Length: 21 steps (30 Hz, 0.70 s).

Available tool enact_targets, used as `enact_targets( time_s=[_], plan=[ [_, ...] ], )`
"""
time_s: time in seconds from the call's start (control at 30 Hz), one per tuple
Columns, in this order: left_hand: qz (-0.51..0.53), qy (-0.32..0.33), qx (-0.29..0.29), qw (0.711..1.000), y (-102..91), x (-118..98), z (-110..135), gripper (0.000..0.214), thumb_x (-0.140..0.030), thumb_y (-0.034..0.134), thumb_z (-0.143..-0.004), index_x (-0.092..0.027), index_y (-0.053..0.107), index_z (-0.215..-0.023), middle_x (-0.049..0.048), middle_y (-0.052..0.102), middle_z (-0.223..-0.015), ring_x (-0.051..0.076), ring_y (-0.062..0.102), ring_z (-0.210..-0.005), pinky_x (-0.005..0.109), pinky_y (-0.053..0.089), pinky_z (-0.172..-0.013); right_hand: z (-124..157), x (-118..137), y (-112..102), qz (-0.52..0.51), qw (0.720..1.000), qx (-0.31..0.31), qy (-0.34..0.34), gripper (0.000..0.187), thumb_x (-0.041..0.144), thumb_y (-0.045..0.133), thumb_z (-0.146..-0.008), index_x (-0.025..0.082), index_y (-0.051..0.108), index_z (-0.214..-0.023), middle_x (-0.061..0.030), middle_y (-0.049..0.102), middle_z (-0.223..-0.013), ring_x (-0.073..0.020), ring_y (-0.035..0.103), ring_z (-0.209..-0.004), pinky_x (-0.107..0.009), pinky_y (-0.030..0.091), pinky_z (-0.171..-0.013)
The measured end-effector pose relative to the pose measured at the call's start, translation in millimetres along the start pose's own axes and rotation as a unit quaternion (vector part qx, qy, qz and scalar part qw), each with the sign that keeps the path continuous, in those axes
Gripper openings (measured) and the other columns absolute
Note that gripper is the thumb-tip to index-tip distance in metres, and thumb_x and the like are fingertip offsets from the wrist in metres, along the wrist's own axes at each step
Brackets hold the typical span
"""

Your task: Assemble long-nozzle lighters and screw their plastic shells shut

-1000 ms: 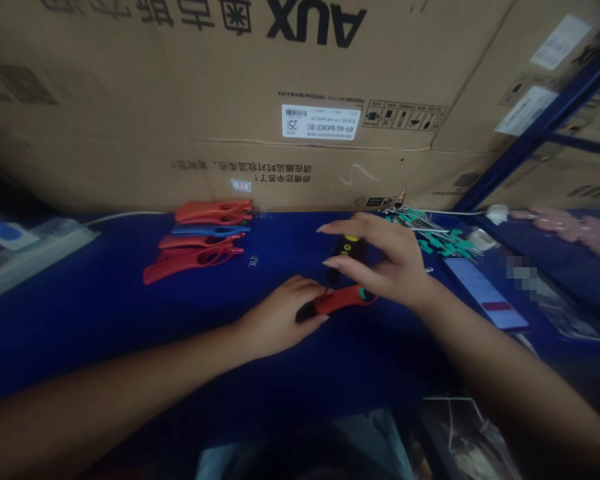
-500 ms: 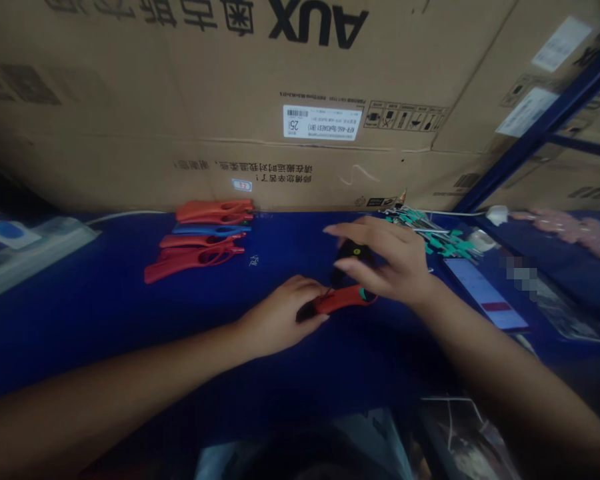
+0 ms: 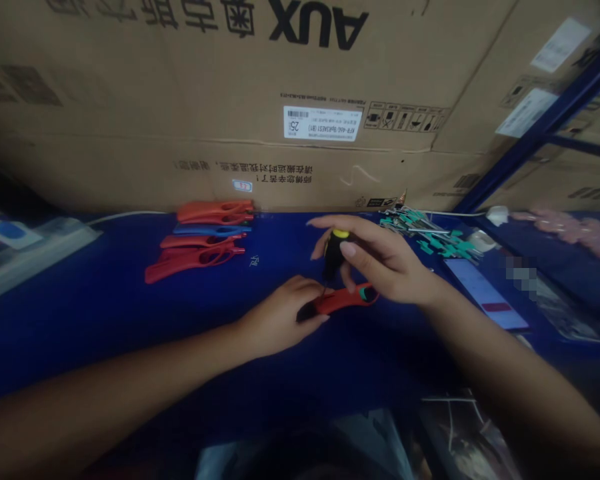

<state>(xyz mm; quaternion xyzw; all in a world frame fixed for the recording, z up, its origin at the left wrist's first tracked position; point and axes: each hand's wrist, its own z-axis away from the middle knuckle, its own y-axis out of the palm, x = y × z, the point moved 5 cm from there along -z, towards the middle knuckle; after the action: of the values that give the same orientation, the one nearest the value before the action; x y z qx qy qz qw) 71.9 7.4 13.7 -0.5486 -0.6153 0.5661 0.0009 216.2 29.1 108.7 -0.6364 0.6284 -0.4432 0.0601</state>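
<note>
My left hand (image 3: 281, 317) is wrapped round the black end of a red gun-shaped lighter casing (image 3: 337, 301) that lies across the middle of the blue table. A dark opening with a bit of green shows at the casing's right end. Between the fingers of my right hand (image 3: 385, 260) is a short, stubby screwdriver (image 3: 334, 253), black with a yellow band on top. It stands nearly upright, and its thin shaft points down at the casing beside my left fingertips. Whether the tip sits in a screw I cannot tell.
Several red, orange and blue casings (image 3: 200, 257) lie in a row at the back left. Metal rods with green parts (image 3: 437, 237) are heaped at the back right, near a phone (image 3: 485, 293). A large cardboard box (image 3: 230, 120) stands behind the blue table (image 3: 180, 320).
My right hand has shifted slightly left and turned the screwdriver more upright, so its yellow top shows. My left hand and the casing have hardly moved.
</note>
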Motion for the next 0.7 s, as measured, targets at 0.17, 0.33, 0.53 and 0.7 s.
enact_targets(
  time_s=[0.17,0.33,0.53,0.7],
  plan=[
    [-0.009,0.000,0.001,1.000,0.4,1,0,0.029,-0.024,0.069,-0.090,-0.019,0.064,-0.119,0.0091,0.069,-0.118,0.024,0.063,-0.111,0.045,0.051,-0.102,1,14,-6,0.169,0.977,-0.080,-0.104,0.029,0.036,0.071,-0.091,0.018,0.066,-0.112,-0.0086,0.075,-0.101,-0.0179,0.072,-0.087,-0.027,0.058,-0.076],
    [-0.008,-0.002,-0.003,1.000,-1.3,0,0,0.030,-0.022,0.069,-0.090,-0.020,0.064,-0.119,0.0072,0.070,-0.110,0.023,0.064,-0.104,0.042,0.053,-0.097,-2,10,0,0.034,0.999,-0.005,-0.035,0.035,0.020,0.043,-0.103,0.015,0.055,-0.135,-0.0107,0.071,-0.116,-0.0155,0.071,-0.098,-0.028,0.058,-0.083],
    [-0.008,-0.006,0.003,1.000,0.4,2,0,0.030,-0.023,0.068,-0.090,-0.019,0.063,-0.120,0.0093,0.068,-0.120,0.025,0.062,-0.113,0.045,0.050,-0.103,2,17,-5,0.195,0.966,-0.105,-0.133,0.024,0.028,0.072,-0.089,0.016,0.066,-0.109,-0.0059,0.074,-0.089,-0.0154,0.068,-0.074,-0.025,0.055,-0.068],
    [-0.007,0.000,-0.002,1.000,-1.1,-1,0,0.031,-0.021,0.069,-0.090,-0.022,0.064,-0.120,0.0064,0.069,-0.113,0.022,0.064,-0.105,0.041,0.052,-0.098,0,14,-1,0.115,0.991,-0.010,-0.068,0.035,0.016,0.045,-0.100,0.014,0.054,-0.133,-0.0118,0.071,-0.116,-0.0167,0.070,-0.098,-0.028,0.056,-0.084]
  ],
)
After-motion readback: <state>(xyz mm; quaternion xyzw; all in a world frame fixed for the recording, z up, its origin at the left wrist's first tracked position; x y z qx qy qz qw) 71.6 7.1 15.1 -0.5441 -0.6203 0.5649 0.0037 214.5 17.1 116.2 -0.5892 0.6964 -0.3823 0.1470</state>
